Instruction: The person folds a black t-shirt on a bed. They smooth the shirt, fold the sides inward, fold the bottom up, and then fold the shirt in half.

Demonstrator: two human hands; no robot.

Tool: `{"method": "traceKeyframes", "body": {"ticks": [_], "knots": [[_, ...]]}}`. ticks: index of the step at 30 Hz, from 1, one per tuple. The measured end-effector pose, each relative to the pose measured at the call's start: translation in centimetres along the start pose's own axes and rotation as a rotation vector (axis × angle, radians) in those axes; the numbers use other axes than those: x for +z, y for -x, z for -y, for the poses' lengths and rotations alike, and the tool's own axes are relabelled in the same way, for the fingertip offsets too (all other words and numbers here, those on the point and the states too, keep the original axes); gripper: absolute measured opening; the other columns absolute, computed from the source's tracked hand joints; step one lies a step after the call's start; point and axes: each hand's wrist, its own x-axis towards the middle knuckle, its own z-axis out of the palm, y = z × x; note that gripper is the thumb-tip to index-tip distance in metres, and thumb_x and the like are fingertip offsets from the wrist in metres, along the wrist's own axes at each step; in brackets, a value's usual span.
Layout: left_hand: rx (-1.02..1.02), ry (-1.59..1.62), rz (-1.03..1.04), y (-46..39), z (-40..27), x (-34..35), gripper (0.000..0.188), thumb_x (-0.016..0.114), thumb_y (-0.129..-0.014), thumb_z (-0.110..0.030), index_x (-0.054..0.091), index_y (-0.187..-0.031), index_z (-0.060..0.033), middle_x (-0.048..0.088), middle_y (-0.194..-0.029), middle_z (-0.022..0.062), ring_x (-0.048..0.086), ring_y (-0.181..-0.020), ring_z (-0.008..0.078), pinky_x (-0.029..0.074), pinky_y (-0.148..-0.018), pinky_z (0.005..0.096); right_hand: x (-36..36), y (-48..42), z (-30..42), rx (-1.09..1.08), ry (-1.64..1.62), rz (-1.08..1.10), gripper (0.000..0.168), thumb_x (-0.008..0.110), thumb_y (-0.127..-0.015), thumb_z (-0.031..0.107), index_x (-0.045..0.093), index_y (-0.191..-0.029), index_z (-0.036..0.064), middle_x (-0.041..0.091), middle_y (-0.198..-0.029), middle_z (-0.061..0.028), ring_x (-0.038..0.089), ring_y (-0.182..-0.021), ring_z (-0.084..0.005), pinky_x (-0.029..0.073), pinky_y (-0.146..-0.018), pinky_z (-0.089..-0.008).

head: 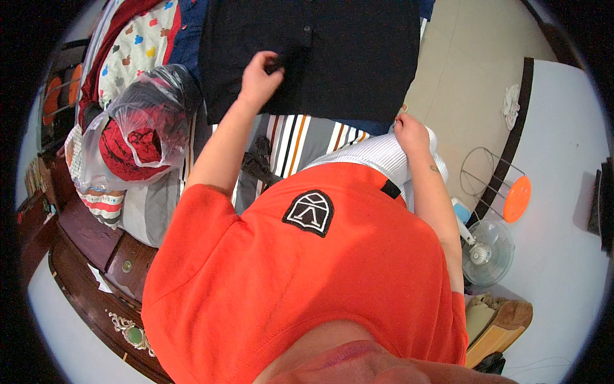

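A black buttoned garment (355,62), likely a shirt, lies spread out before me, with dark blue cloth (367,126) showing beneath its lower edge. My left hand (261,77) is over the left part of the garment, thumb and fingers curved apart; whether it pinches any fabric is unclear. At the garment's lower right corner is my right hand... (411,132), fingers bent closely together at the hem; the fingertips are partly hidden, so a grip on the cloth cannot be made out. Striped bedding (292,144) shows below the garment.
Left of the garment sit a clear plastic bag (177,110) holding red and dark cloth, and a printed cloth (136,48). A dark wooden headboard (96,297) stands at lower left. On the right are an electric fan (479,253), a stool with an orange seat (517,199) and tiled floor (460,72).
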Motion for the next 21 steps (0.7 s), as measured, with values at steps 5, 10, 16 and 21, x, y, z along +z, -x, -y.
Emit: {"method": "traceKeyframes", "body": {"ticks": [5,10,16,21], "knots": [[0.318,-0.369,0.458,5.7,-1.6,1.4,0.058,0.063,-0.073,0.0,0.046,-0.128,-0.0091,0.057,-0.108,0.0167,0.054,-0.104,0.0336,0.045,-0.091,0.0397,0.0,0.3,-0.2,-0.055,-0.02,-0.055,0.018,0.055,-0.081,0.02,0.067,-0.089,0.009,0.066,-0.084,-0.0165,0.063,-0.081,-0.0351,0.05,-0.074,-0.0451],[0.229,-0.293,0.453,7.0,-1.2,1.0,0.065,0.065,-0.075,-0.007,0.041,-0.136,-0.0134,0.06,-0.09,0.0142,0.059,-0.09,0.0315,0.049,-0.08,0.0397,-0.6,0.5,0.5,-0.097,0.021,-0.05,0.018,0.055,-0.079,0.018,0.067,-0.088,0.008,0.066,-0.085,-0.0169,0.063,-0.081,-0.0352,0.05,-0.074,-0.0449],[0.341,-0.291,0.084,9.5,3.2,-1.8,0.024,0.062,-0.074,-0.008,0.063,-0.098,-0.0078,0.06,-0.085,0.0115,0.059,-0.082,0.0305,0.048,-0.074,0.0397,-0.8,0.9,1.4,-0.068,0.008,-0.059,0.018,0.055,-0.078,0.017,0.067,-0.087,0.007,0.066,-0.085,-0.0167,0.063,-0.081,-0.0348,0.05,-0.075,-0.044],[-0.062,-0.656,-0.386,11.3,7.8,-4.1,0.033,0.061,-0.074,-0.009,0.059,-0.107,-0.008,0.053,-0.114,0.0134,0.05,-0.107,0.0347,0.042,-0.091,0.0444,-0.7,1.0,1.4,-0.085,0.028,-0.017,0.02,0.054,-0.081,0.022,0.067,-0.09,0.009,0.066,-0.089,-0.0159,0.063,-0.085,-0.0344,0.05,-0.075,-0.0432]]}}
